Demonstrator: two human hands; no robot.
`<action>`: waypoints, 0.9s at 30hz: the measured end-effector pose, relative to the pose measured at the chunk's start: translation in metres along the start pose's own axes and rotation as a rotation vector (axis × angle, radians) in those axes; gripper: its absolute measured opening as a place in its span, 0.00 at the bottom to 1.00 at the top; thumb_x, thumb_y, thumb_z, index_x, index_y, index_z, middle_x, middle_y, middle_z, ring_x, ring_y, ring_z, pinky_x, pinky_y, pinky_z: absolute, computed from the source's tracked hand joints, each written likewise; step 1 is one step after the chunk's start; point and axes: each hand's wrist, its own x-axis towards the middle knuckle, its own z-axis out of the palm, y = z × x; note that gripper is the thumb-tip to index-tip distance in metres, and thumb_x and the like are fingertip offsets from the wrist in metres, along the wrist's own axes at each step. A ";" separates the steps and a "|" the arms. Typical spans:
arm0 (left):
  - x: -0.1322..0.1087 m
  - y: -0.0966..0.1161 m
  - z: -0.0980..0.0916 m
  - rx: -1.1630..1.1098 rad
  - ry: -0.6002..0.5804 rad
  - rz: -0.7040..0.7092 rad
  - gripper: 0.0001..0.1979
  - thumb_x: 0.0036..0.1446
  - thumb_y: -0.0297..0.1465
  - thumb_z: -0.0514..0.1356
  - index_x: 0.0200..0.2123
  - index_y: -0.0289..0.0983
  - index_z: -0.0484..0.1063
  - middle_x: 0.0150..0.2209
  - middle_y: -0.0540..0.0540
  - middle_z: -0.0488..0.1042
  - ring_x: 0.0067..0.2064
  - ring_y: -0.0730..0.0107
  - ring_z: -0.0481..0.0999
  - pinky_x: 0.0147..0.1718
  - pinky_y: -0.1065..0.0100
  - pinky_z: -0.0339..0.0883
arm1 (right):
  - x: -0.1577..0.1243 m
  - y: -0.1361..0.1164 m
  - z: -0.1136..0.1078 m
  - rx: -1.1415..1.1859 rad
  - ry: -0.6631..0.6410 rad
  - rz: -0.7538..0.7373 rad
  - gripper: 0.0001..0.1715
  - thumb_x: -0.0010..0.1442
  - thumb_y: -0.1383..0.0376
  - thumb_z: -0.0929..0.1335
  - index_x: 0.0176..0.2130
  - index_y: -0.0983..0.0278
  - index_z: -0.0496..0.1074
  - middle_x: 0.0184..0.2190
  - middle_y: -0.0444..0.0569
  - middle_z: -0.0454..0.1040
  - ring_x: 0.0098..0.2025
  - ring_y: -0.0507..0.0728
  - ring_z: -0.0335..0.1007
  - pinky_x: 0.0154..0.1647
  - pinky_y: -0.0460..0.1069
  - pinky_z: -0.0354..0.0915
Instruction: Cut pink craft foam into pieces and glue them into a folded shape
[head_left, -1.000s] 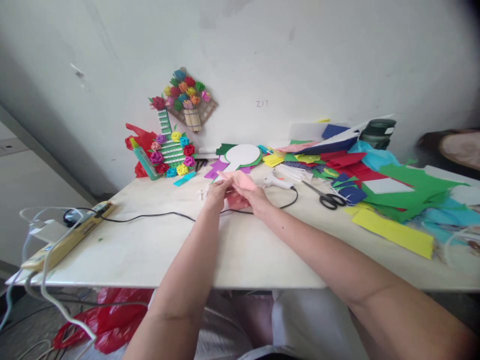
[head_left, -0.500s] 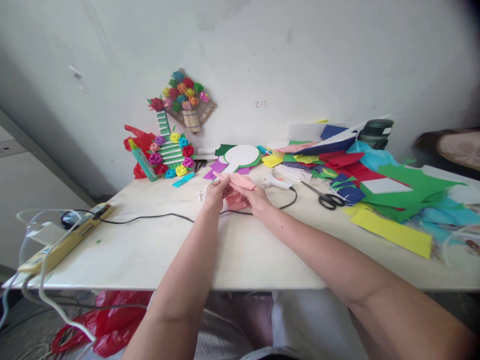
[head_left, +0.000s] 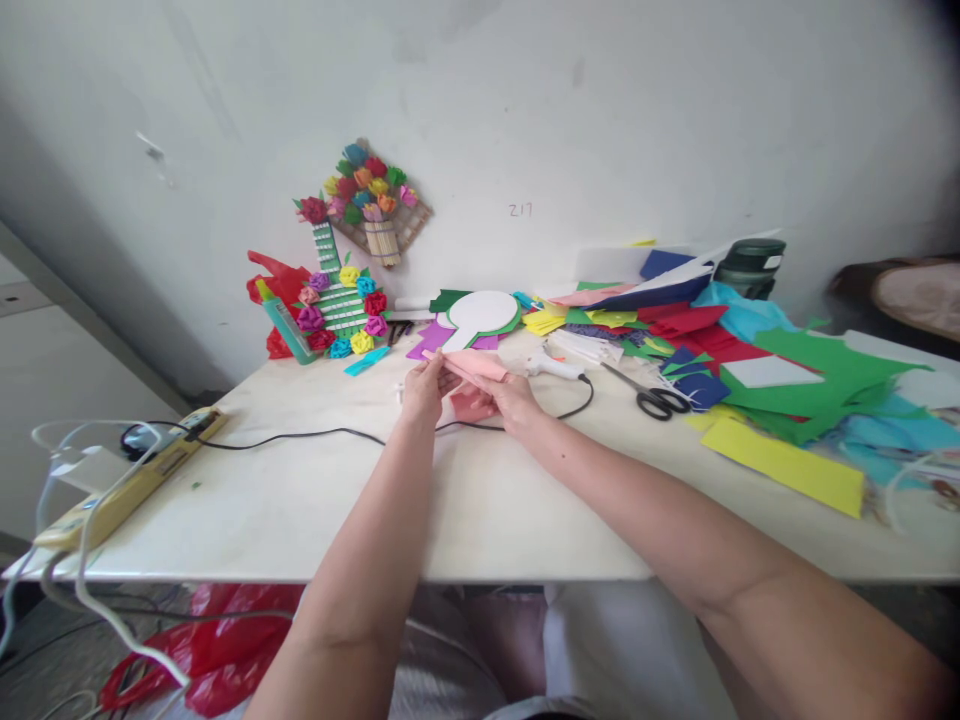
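Note:
A piece of pink crepe paper (head_left: 480, 365) is stretched between my two hands, a little above the table. My left hand (head_left: 426, 385) pinches its left end. At the other end, my right hand (head_left: 514, 398) grips the paper with thumb on top and fingers curled beneath. A lower pink part (head_left: 471, 405) hangs below the fingers; its exact fold is partly hidden. Just beyond the hands lies a round white card shape with a handle (head_left: 484, 312), edged in green. A white glue gun (head_left: 555, 367) rests right of my right hand.
Black-handled scissors (head_left: 660, 402) and piled coloured paper (head_left: 817, 375) lie on the right. A paper-flower guitar (head_left: 341, 300) and a glue bottle (head_left: 289, 325) stand at the back left. The black cord (head_left: 300, 436) runs to a yellow power strip (head_left: 135, 480).
My left hand has shifted slightly left, and the pink paper between my hands looks a little more spread. My right hand stays nearly in place.

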 end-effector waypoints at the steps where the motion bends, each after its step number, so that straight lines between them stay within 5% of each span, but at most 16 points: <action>1: 0.001 0.000 -0.001 -0.007 0.017 0.008 0.12 0.44 0.36 0.62 0.26 0.33 0.66 0.20 0.51 0.70 0.23 0.75 0.72 0.29 0.70 0.68 | -0.001 -0.001 0.000 -0.010 -0.008 -0.003 0.10 0.42 0.64 0.70 0.25 0.69 0.71 0.16 0.46 0.72 0.13 0.47 0.60 0.12 0.42 0.54; 11: 0.003 0.005 -0.003 -0.042 0.054 0.014 0.14 0.48 0.40 0.58 0.27 0.34 0.65 0.22 0.48 0.72 0.26 0.71 0.74 0.32 0.67 0.68 | -0.007 -0.007 0.004 -0.124 -0.007 0.107 0.10 0.45 0.63 0.70 0.23 0.69 0.71 0.13 0.47 0.70 0.13 0.49 0.62 0.11 0.42 0.56; 16: -0.007 0.003 0.006 0.019 -0.151 -0.047 0.15 0.41 0.37 0.64 0.28 0.32 0.67 0.24 0.46 0.74 0.27 0.71 0.74 0.32 0.68 0.68 | 0.002 0.001 -0.001 -0.045 0.029 0.035 0.15 0.46 0.58 0.70 0.26 0.69 0.71 0.12 0.45 0.69 0.13 0.49 0.63 0.12 0.42 0.56; 20: -0.013 0.001 0.013 0.111 -0.297 -0.077 0.15 0.40 0.37 0.65 0.26 0.32 0.67 0.23 0.46 0.72 0.25 0.70 0.73 0.27 0.68 0.66 | 0.004 0.002 -0.003 -0.007 -0.069 0.002 0.21 0.46 0.53 0.69 0.31 0.68 0.72 0.17 0.47 0.73 0.17 0.51 0.67 0.13 0.43 0.59; 27: -0.008 0.001 0.011 0.066 -0.134 -0.026 0.14 0.38 0.35 0.65 0.23 0.33 0.65 0.19 0.50 0.69 0.21 0.76 0.70 0.25 0.72 0.64 | 0.003 0.004 -0.001 -0.239 -0.030 0.055 0.20 0.46 0.52 0.69 0.24 0.68 0.68 0.14 0.47 0.70 0.13 0.49 0.63 0.09 0.41 0.51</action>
